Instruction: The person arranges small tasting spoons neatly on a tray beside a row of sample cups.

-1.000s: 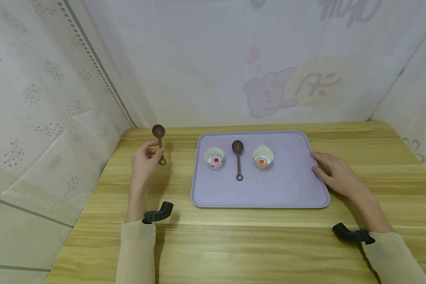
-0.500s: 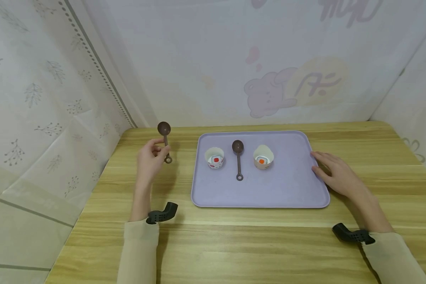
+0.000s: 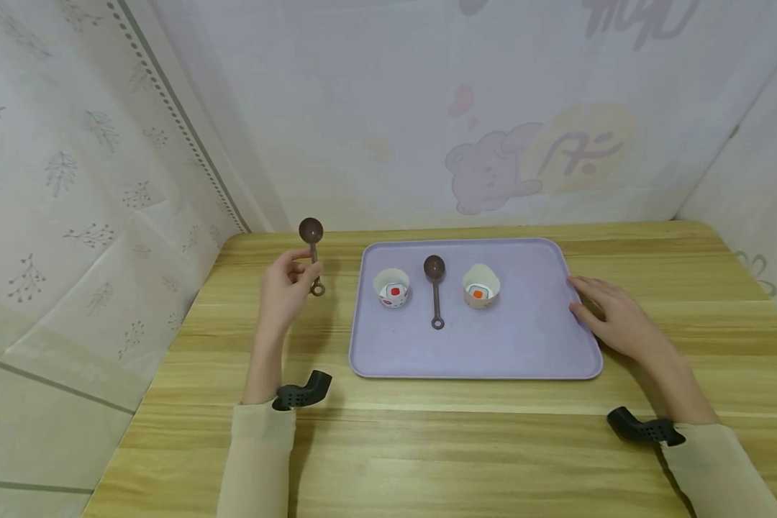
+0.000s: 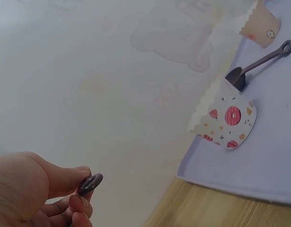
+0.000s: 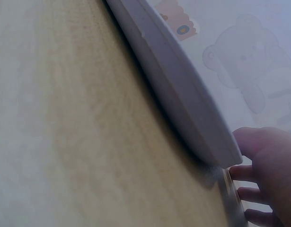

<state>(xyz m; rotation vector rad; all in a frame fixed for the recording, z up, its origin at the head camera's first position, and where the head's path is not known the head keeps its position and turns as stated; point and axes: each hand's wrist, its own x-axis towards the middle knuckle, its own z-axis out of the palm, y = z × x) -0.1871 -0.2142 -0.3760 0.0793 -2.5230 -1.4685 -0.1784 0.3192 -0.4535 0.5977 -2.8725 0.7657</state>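
My left hand point(image 3: 286, 291) pinches a dark brown measuring spoon point(image 3: 311, 230) by its handle, bowl up and away from me, left of the lilac tray point(image 3: 524, 352). In the left wrist view the handle's ring end point(image 4: 92, 183) pokes out between thumb and fingers. A second brown measuring spoon point(image 3: 434, 268) lies on the tray between two paper baking cups. The left paper cup point(image 3: 393, 301) is white with printed patterns and holds a red-marked piece. Inside the beige paper cup point(image 3: 481, 301) is an orange-marked piece. My right hand point(image 3: 611, 320) rests relaxed against the tray's right rim.
The tray lies on a wood-grain table point(image 3: 427, 446). Behind it hangs a pale cloth point(image 3: 362, 144) with a bear print, and a leaf-patterned cloth point(image 3: 103, 216) closes off the left side. Dark wrist mounts point(image 3: 303, 392) sit at both cuffs.
My left hand has moved right and slightly away from me with the measuring spoon, closer to the tray. The right hand, tray, cups and second spoon have stayed in place.
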